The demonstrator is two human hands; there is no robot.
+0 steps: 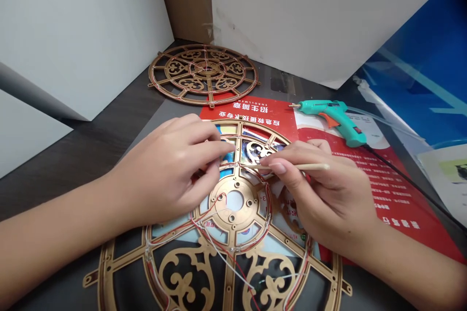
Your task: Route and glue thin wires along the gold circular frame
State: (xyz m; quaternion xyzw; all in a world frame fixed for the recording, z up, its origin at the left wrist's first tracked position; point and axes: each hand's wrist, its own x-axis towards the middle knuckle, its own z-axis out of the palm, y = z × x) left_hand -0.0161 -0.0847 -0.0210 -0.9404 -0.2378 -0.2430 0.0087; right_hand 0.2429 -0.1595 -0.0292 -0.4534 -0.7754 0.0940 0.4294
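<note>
Head camera is looking down at the right hand [330, 199] pinching a thin wooden stick [310, 166], its tip over a gold fretwork wheel [233, 214] lying on a red printed sheet [255, 112]. The left hand [164, 170] is half-closed above the wheel, its grip hidden. A teal glue gun [332, 121] is resting nearby.

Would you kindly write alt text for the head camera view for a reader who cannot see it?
The right hand pinches a thin wooden stick over a gold fretwork wheel strung with red and white wires, while the left hand reaches over it. A second wheel lies behind; a teal hot glue gun rests on a red printed leaflet.
</note>
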